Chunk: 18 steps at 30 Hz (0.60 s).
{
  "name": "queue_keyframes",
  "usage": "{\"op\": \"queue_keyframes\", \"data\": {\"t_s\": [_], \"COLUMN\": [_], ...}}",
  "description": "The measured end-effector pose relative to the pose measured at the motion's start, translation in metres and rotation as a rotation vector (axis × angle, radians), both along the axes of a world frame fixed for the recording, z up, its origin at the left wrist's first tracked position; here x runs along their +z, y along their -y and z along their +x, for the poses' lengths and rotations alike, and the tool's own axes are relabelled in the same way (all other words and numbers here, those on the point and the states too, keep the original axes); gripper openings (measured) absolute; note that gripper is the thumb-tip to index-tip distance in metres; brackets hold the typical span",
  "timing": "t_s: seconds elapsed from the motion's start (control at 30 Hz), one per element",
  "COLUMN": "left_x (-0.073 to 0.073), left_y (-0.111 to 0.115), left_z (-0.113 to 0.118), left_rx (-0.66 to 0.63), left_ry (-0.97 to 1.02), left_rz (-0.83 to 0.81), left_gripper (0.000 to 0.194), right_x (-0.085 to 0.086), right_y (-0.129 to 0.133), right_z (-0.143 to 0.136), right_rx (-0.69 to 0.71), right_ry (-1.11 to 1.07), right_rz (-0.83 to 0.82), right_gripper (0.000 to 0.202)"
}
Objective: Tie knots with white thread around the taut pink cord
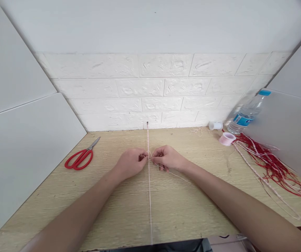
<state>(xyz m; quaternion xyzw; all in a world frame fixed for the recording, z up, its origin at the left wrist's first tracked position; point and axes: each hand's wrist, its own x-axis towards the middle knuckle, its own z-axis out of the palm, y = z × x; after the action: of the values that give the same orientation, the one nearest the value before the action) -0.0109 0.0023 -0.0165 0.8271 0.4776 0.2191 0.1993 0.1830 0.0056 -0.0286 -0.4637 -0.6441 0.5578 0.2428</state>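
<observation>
A pink and white cord [149, 196] runs taut from a small dark fixing point at the foot of the wall down to the table's front edge. Its upper part [147, 138] looks thicker and knotted. At the cord's middle, my left hand [133, 161] pinches thin pale thread between thumb and forefinger, right beside the cord. On the other side my right hand [169, 157] is closed in a pinch on a thin thread, which forms a small loop by the cord. That thread's tail [178, 176] trails to the right under my forearm.
Red-handled scissors [79, 158] lie at left. To the right are a pink thread spool [227, 139], a white spool [215, 125], a water bottle [247, 113] and a heap of red and pink cords [276, 164]. White panels and a brick-patterned wall [153, 87] enclose the table.
</observation>
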Motion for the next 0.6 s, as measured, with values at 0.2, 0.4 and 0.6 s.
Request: {"op": "queue_keyframes", "data": {"t_s": [0.2, 0.4, 0.6], "left_x": [-0.0003, 0.0013, -0.0006], "left_y": [-0.0005, -0.0014, -0.0036], "left_z": [-0.0009, -0.003, -0.0022], "left_rx": [-0.039, -0.082, -0.097], "left_ry": [-0.005, 0.061, 0.115], "left_rz": [-0.021, -0.123, -0.127], "left_gripper": [0.022, 0.028, 0.023], "right_x": [-0.0013, -0.001, -0.0037], "right_y": [0.0028, 0.0046, 0.0006], "right_z": [0.0008, -0.0013, -0.0007], "right_rx": [0.022, 0.037, 0.004], "right_ry": [0.068, 0.216, 0.214], "right_rz": [0.2, 0.635, 0.713], "right_gripper": [0.013, 0.011, 0.011]}}
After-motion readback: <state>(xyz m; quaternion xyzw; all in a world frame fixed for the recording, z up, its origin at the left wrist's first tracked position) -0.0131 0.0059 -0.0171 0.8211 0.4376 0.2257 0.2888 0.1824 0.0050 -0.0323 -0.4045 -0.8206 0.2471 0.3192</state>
